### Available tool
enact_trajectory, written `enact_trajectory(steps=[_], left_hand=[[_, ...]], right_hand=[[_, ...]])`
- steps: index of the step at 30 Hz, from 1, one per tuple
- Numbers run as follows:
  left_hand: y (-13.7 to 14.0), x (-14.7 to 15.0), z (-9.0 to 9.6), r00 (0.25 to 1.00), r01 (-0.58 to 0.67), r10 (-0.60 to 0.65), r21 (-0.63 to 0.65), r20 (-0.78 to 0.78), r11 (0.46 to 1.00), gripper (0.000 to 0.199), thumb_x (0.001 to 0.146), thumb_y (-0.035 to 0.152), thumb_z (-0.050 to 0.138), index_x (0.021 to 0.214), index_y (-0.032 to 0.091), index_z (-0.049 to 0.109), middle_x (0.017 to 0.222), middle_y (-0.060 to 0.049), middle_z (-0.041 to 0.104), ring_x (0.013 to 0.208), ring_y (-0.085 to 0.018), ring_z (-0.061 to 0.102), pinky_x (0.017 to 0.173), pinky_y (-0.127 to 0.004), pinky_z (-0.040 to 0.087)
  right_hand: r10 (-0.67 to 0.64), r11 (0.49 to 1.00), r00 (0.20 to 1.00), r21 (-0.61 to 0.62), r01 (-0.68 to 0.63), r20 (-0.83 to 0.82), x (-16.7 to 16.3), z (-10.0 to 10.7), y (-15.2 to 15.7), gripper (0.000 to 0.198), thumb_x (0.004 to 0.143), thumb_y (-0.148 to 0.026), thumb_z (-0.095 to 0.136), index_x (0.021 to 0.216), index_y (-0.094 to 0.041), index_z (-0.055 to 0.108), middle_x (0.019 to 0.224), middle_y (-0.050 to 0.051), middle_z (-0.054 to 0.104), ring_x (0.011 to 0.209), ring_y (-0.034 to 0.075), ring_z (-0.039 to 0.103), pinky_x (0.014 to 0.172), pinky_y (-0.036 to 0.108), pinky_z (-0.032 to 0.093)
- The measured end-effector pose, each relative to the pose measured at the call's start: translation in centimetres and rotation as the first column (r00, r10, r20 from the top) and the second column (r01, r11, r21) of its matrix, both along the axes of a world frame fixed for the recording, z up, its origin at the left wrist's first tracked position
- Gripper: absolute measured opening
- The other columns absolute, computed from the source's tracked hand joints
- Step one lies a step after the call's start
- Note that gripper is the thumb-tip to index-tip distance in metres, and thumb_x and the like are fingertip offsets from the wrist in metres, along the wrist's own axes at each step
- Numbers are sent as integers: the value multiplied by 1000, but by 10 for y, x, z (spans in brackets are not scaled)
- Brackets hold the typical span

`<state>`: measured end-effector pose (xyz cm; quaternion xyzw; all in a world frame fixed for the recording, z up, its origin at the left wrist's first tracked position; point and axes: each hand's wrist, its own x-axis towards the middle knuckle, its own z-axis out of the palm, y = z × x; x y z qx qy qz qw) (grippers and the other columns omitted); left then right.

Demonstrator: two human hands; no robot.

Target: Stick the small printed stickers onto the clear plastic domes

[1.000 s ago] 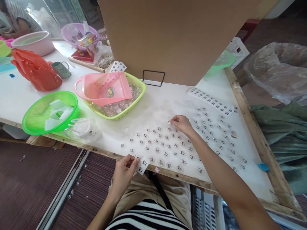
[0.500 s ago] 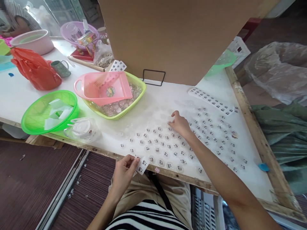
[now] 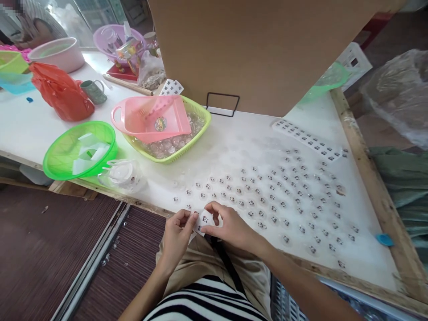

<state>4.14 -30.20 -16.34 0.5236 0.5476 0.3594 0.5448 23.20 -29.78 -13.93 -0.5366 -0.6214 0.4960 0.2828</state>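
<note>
My left hand [image 3: 178, 234] pinches a small white sticker sheet [image 3: 204, 219] with panda-like prints, just over the table's front edge. My right hand [image 3: 232, 226] meets the sheet's right side, thumb below and curled fingers above. Whether a single sticker is between those fingertips is too small to see. Beyond both hands, many clear round discs with the same print [image 3: 251, 203] lie spread over the white tabletop [image 3: 234, 142]. A longer strip of stickers [image 3: 307, 139] rests at the back right.
A yellow-green basket [image 3: 163, 157] of clear discs, with a pink scoop [image 3: 152, 120] on top, stands left of centre. Beside it are a green basket [image 3: 50, 167], a red bag [image 3: 62, 96] and a mug [image 3: 94, 92]. A large cardboard sheet [image 3: 254, 53] rises behind. A wooden rim [image 3: 371, 196] edges the table.
My right hand has come back from the discs toward me and reached the sticker sheet in my left hand. The left hand still holds the sheet. The view has shifted slightly.
</note>
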Motion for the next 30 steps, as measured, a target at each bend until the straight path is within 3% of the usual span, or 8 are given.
enact_trajectory(steps=[3, 6, 13, 16, 20, 25, 28, 30], left_hand=[[0, 0, 2, 999, 33, -33, -5, 0, 999, 32, 89, 47, 63, 88, 15, 67, 69, -2, 67, 62, -15, 61, 58, -23, 49], [-2, -1, 3, 997, 81, -81, -18, 5, 997, 36, 90, 46, 63, 109, 15, 65, 72, -2, 69, 64, -16, 63, 59, -24, 50], [-3, 1, 4, 996, 65, -64, -6, 61, 998, 31, 89, 45, 64, 79, 16, 63, 66, 0, 65, 59, -14, 63, 56, -22, 50], [-4, 2, 7, 998, 31, -30, -16, 59, 999, 31, 90, 45, 64, 77, 17, 61, 64, 1, 66, 56, -14, 64, 54, -21, 49], [-4, 3, 11, 999, 4, -4, -2, 35, 1000, 31, 90, 44, 64, 73, 18, 59, 60, 2, 64, 54, -13, 63, 52, -21, 47], [-4, 2, 9, 1000, 7, -7, 5, 2, 1000, 33, 90, 46, 62, 72, 18, 59, 59, 2, 63, 55, -14, 64, 53, -21, 45], [-5, 1, 5, 999, 18, -18, 12, -31, 1000, 34, 91, 47, 62, 72, 19, 59, 58, 1, 65, 54, -14, 63, 53, -22, 44], [-6, 1, 3, 999, 21, -19, 22, -48, 1000, 35, 91, 47, 61, 71, 19, 59, 57, 1, 65, 54, -14, 62, 54, -22, 43]], right_hand=[[-39, 999, 999, -28, 38, -9, -9, -4, -7, 15, 84, -31, 64, 76, -21, 57, 64, -4, 54, 60, 12, 48, 57, 25, 35], [-11, 999, 1000, -34, 11, -4, -6, -5, -4, 16, 86, -28, 60, 73, -20, 56, 64, -3, 56, 61, 13, 49, 57, 25, 35], [18, 998, 999, 56, -20, 36, -5, -6, -7, 28, 91, -30, 54, 65, -21, 53, 59, -3, 52, 58, 13, 47, 55, 25, 33], [-58, 996, 998, 76, 56, 20, -5, -8, -12, 11, 90, -31, 59, 88, -22, 64, 69, -2, 61, 64, 15, 53, 60, 26, 40], [-127, 968, 988, 228, 105, 84, -5, -11, -17, 15, 91, -29, 61, 105, -26, 64, 79, 0, 67, 72, 18, 58, 72, 32, 44], [-123, 899, 982, 434, 50, 140, -5, -9, -20, 11, 95, -26, 56, 100, -26, 66, 83, 3, 69, 77, 20, 61, 77, 37, 42], [-142, 884, 985, 460, 81, 98, -5, -6, -20, 10, 94, -26, 56, 89, -25, 65, 75, 2, 64, 72, 19, 58, 74, 36, 42], [-210, 884, 978, 429, 184, 13, -4, -5, -19, 11, 94, -27, 57, 85, -25, 63, 73, 1, 61, 69, 18, 55, 72, 35, 42]])
